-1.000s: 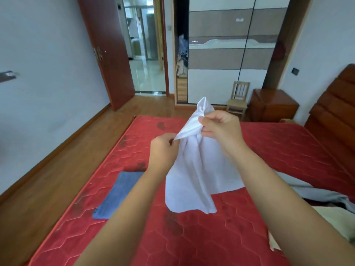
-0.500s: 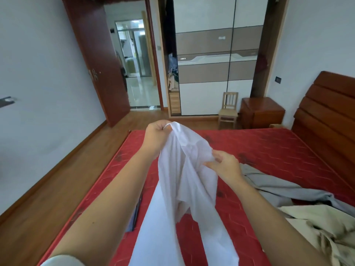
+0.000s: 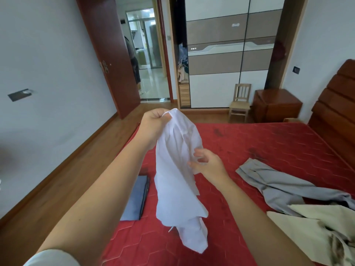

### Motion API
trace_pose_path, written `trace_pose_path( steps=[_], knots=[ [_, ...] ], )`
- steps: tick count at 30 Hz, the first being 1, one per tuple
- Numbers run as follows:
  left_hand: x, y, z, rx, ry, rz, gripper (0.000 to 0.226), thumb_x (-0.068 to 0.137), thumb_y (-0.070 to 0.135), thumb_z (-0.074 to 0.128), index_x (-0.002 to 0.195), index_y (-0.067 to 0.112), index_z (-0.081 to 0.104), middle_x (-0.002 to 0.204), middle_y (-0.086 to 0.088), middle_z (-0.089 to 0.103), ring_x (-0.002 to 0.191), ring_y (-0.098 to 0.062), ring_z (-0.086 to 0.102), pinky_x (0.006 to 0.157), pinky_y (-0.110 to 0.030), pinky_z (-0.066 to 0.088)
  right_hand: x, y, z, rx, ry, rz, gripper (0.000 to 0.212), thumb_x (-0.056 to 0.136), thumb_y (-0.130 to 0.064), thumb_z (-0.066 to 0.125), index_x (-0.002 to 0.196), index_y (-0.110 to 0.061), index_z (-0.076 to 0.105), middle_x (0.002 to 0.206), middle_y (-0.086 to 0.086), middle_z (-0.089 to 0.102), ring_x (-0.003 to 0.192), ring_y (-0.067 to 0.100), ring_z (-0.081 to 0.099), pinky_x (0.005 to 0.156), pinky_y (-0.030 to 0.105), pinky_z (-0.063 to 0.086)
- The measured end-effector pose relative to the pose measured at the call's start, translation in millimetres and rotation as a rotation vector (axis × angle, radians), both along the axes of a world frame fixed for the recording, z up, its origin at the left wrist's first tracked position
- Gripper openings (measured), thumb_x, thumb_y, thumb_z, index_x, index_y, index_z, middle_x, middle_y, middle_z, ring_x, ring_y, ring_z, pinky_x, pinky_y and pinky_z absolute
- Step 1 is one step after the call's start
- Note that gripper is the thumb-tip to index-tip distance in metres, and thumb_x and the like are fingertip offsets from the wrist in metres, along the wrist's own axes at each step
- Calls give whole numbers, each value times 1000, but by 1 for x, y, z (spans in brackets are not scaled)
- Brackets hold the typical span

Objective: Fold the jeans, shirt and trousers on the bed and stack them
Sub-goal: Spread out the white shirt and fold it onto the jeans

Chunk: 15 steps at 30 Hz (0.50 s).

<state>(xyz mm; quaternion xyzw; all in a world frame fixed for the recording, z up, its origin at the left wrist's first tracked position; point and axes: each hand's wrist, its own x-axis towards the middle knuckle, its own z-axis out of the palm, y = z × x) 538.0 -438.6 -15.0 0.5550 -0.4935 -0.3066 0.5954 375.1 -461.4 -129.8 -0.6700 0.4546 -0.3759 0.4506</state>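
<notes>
I see left hand [image 3: 156, 122] clenched on top of white shirt [image 3: 174, 179], shirt hanging over bed [image 3: 269, 143]. Right hand [image 3: 208, 165] at shirt's 3 o'clock edge, fingers loose; can't tell if pinching. Folded jeans [image 3: 135, 198] on bed at shirt's 9 o'clock, grey trousers [image 3: 288, 187] at 3 o'clock.

White cloth shirt [image 3: 175, 169] over red quilted mattress [image 3: 269, 146], 3 garments on it.
Shirt hangs from left hand [image 3: 155, 121], right hand [image 3: 209, 166] touching its right side; folded blue jeans [image 3: 135, 198] lie left of it, crumpled grey trousers [image 3: 288, 187] right, crumpled cream garment [image 3: 311, 233] nearer than those; small wooden chair [image 3: 240, 104] and brown wooden nightstand [image 3: 276, 106] beyond the mattress, chair left.
</notes>
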Motion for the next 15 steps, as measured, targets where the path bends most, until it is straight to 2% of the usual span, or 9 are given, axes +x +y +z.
trace_pose_path(
  steps=[2, 5, 8, 10, 12, 15],
  knots=[
    [2, 1, 5, -6, 16, 1, 28, 91, 5, 50, 68, 10, 65, 82, -17, 59, 80, -29, 51, 74, -40, 41, 4, -2, -5, 20, 27, -13, 44, 74, -20, 76, 115, -12, 61, 108, -1, 62, 98, 16, 58, 90, 31, 47],
    [7, 2, 8, -18, 49, -10, 24, 92, 5, 49, 73, 6, 63, 82, -16, 60, 82, -32, 51, 76, -42, 40, 8, 1, -6, 17, -25, 6, 22, 75, -11, 73, 97, -7, 68, 92, 0, 65, 85, 15, 61, 81, 29, 48],
    [10, 4, 7, -14, 81, 5, 30, 92, 5, 50, 67, 12, 65, 67, -6, 65, 73, -27, 55, 72, -37, 44, 10, 9, 1, 61, -160, 153, 17, 76, -9, 73, 91, -14, 67, 85, -9, 65, 78, 3, 60, 71, 13, 45],
    [11, 6, 6, -4, 79, -1, 29, 93, 5, 50, 68, 13, 64, 61, 2, 66, 67, -20, 57, 67, -32, 47, 14, 11, 5, 49, -176, 208, 17, 75, -10, 73, 89, -18, 65, 82, -11, 65, 74, 0, 59, 65, 8, 44],
    [11, 8, 2, 7, 66, -22, 27, 93, 5, 49, 71, 12, 63, 60, 5, 66, 63, -14, 60, 63, -27, 49, 17, 9, 6, -27, -84, 182, 13, 75, -7, 72, 78, -14, 61, 70, -7, 59, 63, 5, 53, 57, 10, 40],
    [19, 13, -3, 10, 0, 16, 26, 91, 3, 50, 71, 12, 64, 60, 5, 66, 59, -11, 59, 58, -23, 50, 10, -3, 7, -157, 111, 143, 24, 75, -5, 69, 62, -13, 52, 59, -2, 47, 57, 12, 41, 53, 22, 30]
  ],
)
